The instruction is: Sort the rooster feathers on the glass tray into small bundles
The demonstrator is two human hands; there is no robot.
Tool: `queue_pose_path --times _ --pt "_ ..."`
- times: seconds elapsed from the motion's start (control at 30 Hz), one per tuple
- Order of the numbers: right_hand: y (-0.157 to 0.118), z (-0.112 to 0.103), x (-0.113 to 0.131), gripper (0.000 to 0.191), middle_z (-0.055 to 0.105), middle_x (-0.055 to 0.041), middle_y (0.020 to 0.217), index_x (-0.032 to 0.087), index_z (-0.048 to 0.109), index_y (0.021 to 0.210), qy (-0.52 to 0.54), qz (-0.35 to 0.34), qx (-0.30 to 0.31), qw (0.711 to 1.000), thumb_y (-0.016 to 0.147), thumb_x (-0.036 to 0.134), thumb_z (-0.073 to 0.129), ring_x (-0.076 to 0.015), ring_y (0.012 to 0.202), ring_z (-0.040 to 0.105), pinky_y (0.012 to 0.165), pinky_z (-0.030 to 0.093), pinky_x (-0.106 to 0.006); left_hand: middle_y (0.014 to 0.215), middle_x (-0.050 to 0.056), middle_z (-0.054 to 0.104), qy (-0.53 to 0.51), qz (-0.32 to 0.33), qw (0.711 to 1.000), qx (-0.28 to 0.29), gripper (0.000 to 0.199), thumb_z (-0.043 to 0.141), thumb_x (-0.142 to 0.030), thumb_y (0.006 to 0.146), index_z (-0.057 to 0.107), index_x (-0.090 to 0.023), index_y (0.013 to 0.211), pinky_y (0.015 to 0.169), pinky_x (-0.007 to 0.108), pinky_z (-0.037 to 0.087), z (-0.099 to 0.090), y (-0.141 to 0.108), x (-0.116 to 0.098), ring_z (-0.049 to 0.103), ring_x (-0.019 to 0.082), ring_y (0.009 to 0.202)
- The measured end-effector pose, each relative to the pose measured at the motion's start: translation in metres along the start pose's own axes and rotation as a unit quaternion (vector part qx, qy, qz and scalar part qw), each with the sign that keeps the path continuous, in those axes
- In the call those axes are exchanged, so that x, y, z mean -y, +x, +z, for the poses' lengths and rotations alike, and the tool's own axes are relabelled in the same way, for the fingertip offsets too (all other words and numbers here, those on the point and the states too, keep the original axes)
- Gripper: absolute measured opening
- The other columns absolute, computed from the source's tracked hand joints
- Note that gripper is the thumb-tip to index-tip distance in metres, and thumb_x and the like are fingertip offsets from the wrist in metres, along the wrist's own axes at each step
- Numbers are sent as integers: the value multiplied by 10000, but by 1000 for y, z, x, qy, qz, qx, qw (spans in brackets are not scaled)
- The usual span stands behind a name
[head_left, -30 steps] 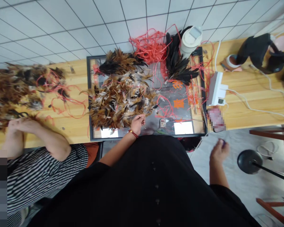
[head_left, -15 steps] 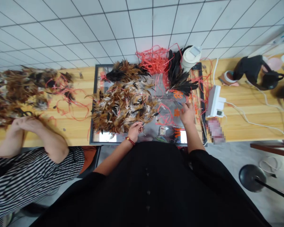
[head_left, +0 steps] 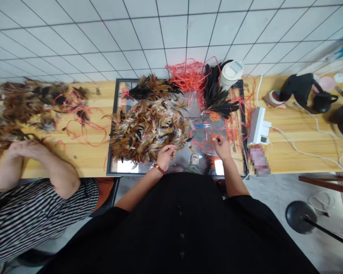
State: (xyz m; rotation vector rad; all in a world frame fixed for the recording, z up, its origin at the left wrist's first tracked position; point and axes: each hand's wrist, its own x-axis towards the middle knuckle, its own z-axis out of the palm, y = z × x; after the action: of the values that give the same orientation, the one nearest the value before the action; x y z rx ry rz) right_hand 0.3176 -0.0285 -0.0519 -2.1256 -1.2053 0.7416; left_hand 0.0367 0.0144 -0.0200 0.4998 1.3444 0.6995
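My left hand (head_left: 166, 156), with a beaded bracelet at the wrist, is closed at the front right edge of a big heap of brown and white feathers (head_left: 148, 131). Its fingertips pinch what looks like a feather, with a thin pale stem showing below. To the right, my right hand (head_left: 223, 147) has thumb and fingers drawn together over the glass-topped framed panel (head_left: 185, 158); what they pinch is too small to make out. Between the hands lie loose strands of red string (head_left: 200, 144). Further back rests a blue-handled tool with pale tips (head_left: 201, 126), perhaps small snips.
Behind stand a tangle of red string (head_left: 187, 78), black feathers (head_left: 218, 97) and a white lidded container (head_left: 231, 74). A white power strip (head_left: 257, 123) and cables sit right. At left, a co-worker's hands (head_left: 31, 148) are near more feathers (head_left: 31, 99).
My right hand has drawn back toward me from the panel's middle, and the blue-handled tool now lies visible on the glass. My left hand stays at the heap's edge, slightly shifted.
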Motion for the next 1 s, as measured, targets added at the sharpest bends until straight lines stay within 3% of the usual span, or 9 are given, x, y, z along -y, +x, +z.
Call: queue_pose_path --times 0.1,0.2,0.33,0.4,0.47,0.57,0.73,0.93,1.0 --pt "-12 -9 5 338 574 0 665 216 551 729 218 62 2 974 788 542 617 -152 646 475 682 398 -310 636 -17 596 24 2 1000 -1 120 697 -213 743 673 -128 823 547 197 391 2 0 0 504 66 531" --pt "-27 -13 20 360 550 22 617 216 547 684 323 93 19 942 719 539 703 -121 590 441 641 382 -288 692 1 627 117 59 991 26 123 705 -222 750 694 -146 846 604 217 424 15 -3 -1 519 85 586" --pt "-44 -13 44 312 559 30 597 210 590 680 373 96 81 919 688 470 762 -106 570 445 609 375 -270 1169 86 677 216 203 940 167 400 778 -219 700 706 -184 1092 689 249 457 56 -7 -7 547 85 679" --pt "-47 -13 52 298 570 31 596 209 613 695 384 99 105 912 665 451 785 -109 576 465 597 379 -264 1149 88 680 217 167 926 260 465 791 -241 698 682 -178 1146 647 246 446 77 -4 -10 529 76 637" --pt "-45 -14 54 284 565 36 589 209 626 692 392 106 98 908 642 428 800 -106 574 468 583 380 -258 838 36 679 232 105 920 299 274 745 -287 761 712 -138 989 583 226 396 89 0 -13 479 75 574" --pt "-38 -18 48 289 560 40 594 210 618 664 425 135 33 894 599 407 820 -90 551 436 553 370 -246 569 -27 517 213 46 935 280 219 650 -322 850 703 -116 798 511 209 293 88 2 -16 381 61 494" --pt "-35 -20 38 314 621 16 712 213 626 707 474 164 6 865 623 449 816 -83 575 449 553 383 -238 544 -33 481 137 -3 956 261 229 689 -329 829 692 -105 779 472 208 199 73 -5 -22 329 42 450" --pt "-43 2 49 535 675 -38 1148 279 640 1245 335 27 141 931 737 409 746 -120 721 547 663 474 -282 558 -22 507 102 -20 957 271 287 758 -369 784 699 -88 794 460 197 178 71 -11 -25 327 26 445" --pt "-44 12 49 575 683 -41 1134 272 632 1272 291 -21 197 936 724 397 754 -138 758 575 696 490 -296 557 -31 492 63 -38 955 287 320 782 -390 763 696 -86 817 447 189 162 67 -11 -26 308 18 432"
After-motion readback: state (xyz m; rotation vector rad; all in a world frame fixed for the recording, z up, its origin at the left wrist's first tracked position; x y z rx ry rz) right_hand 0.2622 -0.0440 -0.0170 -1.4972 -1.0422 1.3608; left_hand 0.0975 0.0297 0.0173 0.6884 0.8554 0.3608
